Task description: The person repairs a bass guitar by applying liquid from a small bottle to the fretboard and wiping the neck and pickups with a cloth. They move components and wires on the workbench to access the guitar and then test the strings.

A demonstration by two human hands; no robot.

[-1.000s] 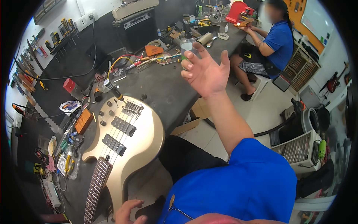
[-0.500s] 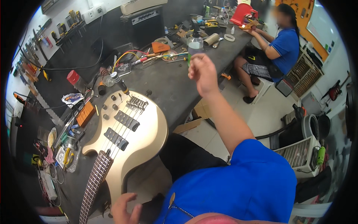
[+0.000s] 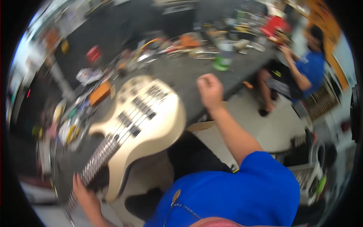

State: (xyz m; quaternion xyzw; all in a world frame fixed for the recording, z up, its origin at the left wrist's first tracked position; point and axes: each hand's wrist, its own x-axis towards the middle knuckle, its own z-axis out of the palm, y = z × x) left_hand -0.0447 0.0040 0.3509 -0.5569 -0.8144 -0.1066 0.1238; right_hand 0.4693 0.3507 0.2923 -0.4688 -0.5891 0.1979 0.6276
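A cream-coloured electric bass guitar [image 3: 164, 117] lies on the dark workbench, its body towards the middle and its neck pointing to the lower left. Across that neck lies my left hand [image 3: 86, 196], its fingers round the far edge; motion blurs the grip. My right hand [image 3: 210, 90] is raised beyond the body's right side, apart from the guitar. Its fingers are curled in, and what they may hold is hidden. Near it on the bench stands a clear bottle with a green lower part [image 3: 223, 58].
Tools, cables and small parts crowd the back of the workbench [image 3: 179, 72]. An orange-brown block [image 3: 100, 94] and a red-capped container [image 3: 93, 54] are at the left. At the right a person in a blue shirt [image 3: 311, 70] sits at the bench, handling something near a red object [image 3: 275, 27].
My left hand has moved from beside the guitar to its neck. My right hand has come down a little, away from the bottle. The whole view has shifted and blurred.
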